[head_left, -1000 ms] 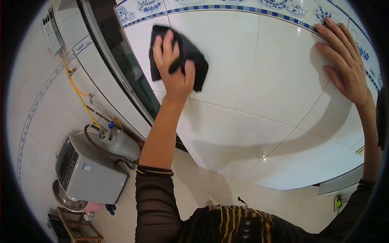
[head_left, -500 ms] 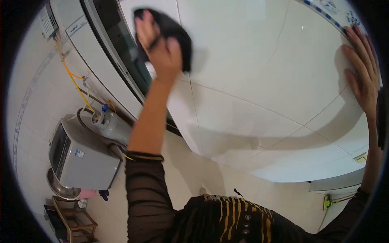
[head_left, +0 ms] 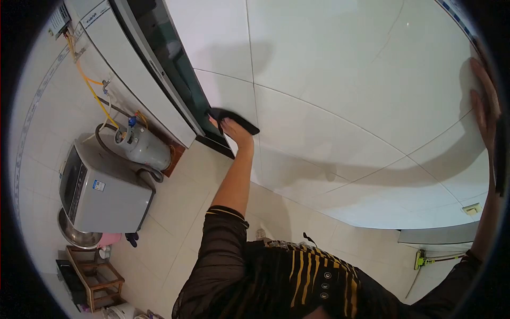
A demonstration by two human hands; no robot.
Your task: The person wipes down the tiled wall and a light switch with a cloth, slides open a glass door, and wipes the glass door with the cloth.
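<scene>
My left hand [head_left: 237,133] grips a black cloth [head_left: 245,123] against the white tiled wall [head_left: 324,64], low down by the edge of the doorway. Some of its fingers are hidden by the hand and the cloth. At the far right, my right hand [head_left: 482,103] rests on the same wall with fingers stretched out and nothing in it. Dark shadow at the frame's edge covers part of that hand.
A dark glass sliding door [head_left: 172,58] stands left of the wall. Beyond it are a gas cylinder [head_left: 144,146], a grey washing machine [head_left: 114,199], a metal basin [head_left: 74,234] and a wooden stool [head_left: 98,282]. A light switch [head_left: 472,209] and a green-headed mop [head_left: 419,259] are at right.
My left hand has moved down the wall with the black cloth, closer to the floor. My right hand stays on the wall but appears farther right as the view shifts.
</scene>
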